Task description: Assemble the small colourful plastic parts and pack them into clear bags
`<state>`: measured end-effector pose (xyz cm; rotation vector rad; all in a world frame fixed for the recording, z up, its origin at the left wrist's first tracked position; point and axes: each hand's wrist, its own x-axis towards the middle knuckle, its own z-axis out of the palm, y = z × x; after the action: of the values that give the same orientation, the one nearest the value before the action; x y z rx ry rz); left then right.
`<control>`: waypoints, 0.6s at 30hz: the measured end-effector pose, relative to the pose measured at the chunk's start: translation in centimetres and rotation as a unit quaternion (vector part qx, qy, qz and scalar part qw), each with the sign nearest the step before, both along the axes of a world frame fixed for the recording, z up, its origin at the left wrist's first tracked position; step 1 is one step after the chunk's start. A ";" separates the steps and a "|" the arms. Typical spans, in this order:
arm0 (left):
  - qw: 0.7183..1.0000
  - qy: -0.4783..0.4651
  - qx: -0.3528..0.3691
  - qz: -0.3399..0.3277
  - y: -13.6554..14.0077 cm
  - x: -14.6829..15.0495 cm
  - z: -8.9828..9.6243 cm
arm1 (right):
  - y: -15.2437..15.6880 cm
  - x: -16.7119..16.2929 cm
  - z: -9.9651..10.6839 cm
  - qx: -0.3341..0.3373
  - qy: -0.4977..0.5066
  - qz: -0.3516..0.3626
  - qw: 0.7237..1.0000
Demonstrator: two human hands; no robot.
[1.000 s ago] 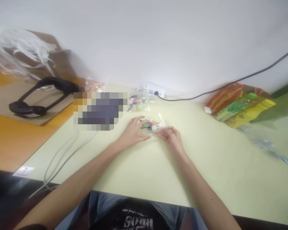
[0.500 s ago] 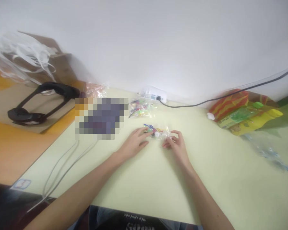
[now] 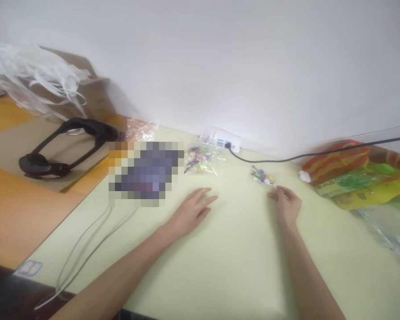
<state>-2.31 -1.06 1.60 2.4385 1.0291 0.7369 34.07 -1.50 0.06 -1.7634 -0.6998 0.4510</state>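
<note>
A small clear plastic bag of colourful little pieces (image 3: 262, 176) is on the right of the pale table (image 3: 233, 258). My right hand (image 3: 287, 206) has its fingers closed on the near corner of this bag. Over the middle of the table, my left hand (image 3: 191, 211) is open with its fingers apart, touching no object. Beyond it, near the wall, lies more clear packaging with colourful pieces (image 3: 202, 160); what the pieces are is too small to tell.
A power strip (image 3: 223, 141) with a black cable stands against the wall. Yellow and green packets (image 3: 363, 182) lie at the right. A blurred-out dark object (image 3: 146, 173) with cables is at the left, beside a black headset-like frame (image 3: 66, 146) and a cardboard box (image 3: 96, 95).
My right hand has moved right, taking the small bag along. My left hand has let go of the bag and stays near the middle. The view has shifted slightly.
</note>
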 end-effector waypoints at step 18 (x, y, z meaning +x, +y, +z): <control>0.981 0.060 0.140 0.118 4.4 2.3 -2.1 | -1.1 3.1 -2.8 0.087 0.029 0.018 0.996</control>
<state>-0.01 3.32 -0.46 2.6531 1.3626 0.8702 37.16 -2.62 -2.69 -1.5698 -0.7088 0.4508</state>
